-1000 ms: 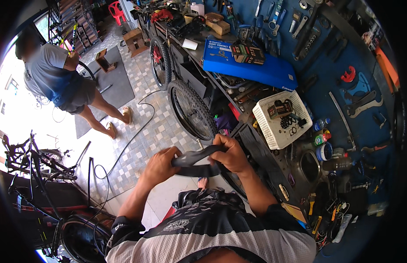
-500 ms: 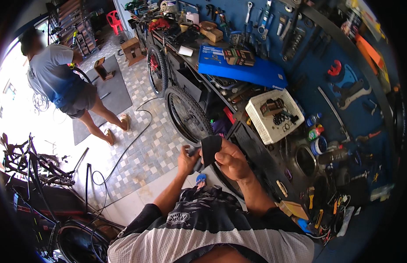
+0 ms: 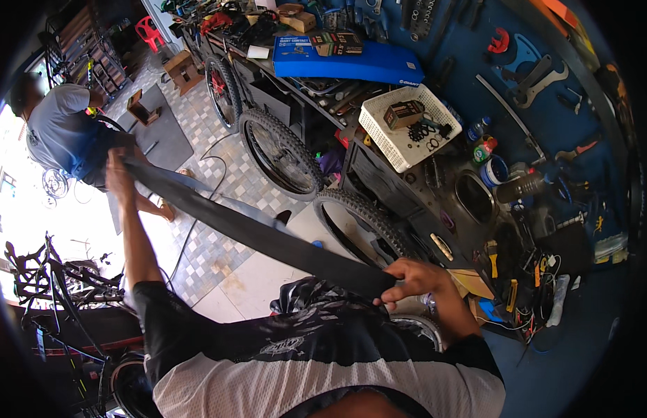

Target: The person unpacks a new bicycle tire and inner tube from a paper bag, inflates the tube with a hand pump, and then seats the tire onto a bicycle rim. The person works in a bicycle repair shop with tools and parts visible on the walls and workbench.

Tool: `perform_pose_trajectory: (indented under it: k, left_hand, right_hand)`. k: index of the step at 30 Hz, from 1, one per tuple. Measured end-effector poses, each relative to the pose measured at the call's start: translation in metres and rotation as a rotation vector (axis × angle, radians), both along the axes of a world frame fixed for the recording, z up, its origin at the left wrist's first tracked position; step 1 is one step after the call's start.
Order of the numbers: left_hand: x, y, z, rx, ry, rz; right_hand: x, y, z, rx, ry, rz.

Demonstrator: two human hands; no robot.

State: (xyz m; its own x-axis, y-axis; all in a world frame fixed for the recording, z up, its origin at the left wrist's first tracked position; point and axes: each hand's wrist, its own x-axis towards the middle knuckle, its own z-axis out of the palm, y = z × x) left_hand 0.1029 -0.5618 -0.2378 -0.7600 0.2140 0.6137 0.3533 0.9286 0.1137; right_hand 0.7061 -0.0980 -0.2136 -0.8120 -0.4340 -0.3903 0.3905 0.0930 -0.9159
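Left of the table (image 3: 470,240), we are spreading the black strip (image 3: 260,233) lengthwise, our left hand (image 3: 119,174) clamping its fingers on one end, our right hand (image 3: 422,280) the other, the next move seemingly calling for firm, even grips.

From my remote seat I see the left forearm (image 3: 142,244) stretched forward and out to the left, and at its end the left hand (image 3: 118,168), raised with its fingers folded in a grip. The right forearm (image 3: 457,310) is drawn in closer to the torso (image 3: 323,355), and I have the right hand (image 3: 414,282) pinching, fingers curled and pointing leftward, well apart from the left one
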Motion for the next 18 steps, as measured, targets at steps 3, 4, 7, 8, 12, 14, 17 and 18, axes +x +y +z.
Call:
perform_pose_trajectory:
  k: [3, 4, 7, 8, 12, 14, 17, 18]
  left_hand:
    - [-0.009, -0.037, 0.069, 0.093, 0.348, -0.282]
    - [-0.007, -0.052, 0.087, 0.02, 0.388, -0.12]
    - [0.005, -0.096, 0.154, 0.167, 0.182, 0.094]
    - [0.011, -0.1, 0.166, 0.143, 0.208, 0.065]
    - [0.05, -0.061, 0.185, 0.078, 0.259, -0.173]
    - [0.078, -0.014, 0.191, 0.241, 0.161, -0.217]
    - [0.145, 0.065, 0.199, 0.372, 0.041, -0.456]
    - [0.174, 0.089, 0.2, 0.441, -0.015, -0.573]
  right_hand:
    - [0.049, 0.025, -0.003, 0.175, 0.119, -0.016]
    - [0.072, 0.034, -0.008, 0.2, 0.164, -0.068]
    - [0.143, 0.062, -0.045, 0.131, 0.092, -0.327]
    - [0.163, 0.065, -0.067, 0.114, 0.031, -0.432]
    - [0.195, 0.047, -0.167, 0.285, -0.103, -0.617]
    - [0.183, 0.026, -0.206, 0.52, -0.221, -0.53]
    - [0.159, 0.0, -0.223, 0.88, -0.218, -0.248]
    - [0.144, -0.007, -0.222, 0.879, -0.227, -0.125]
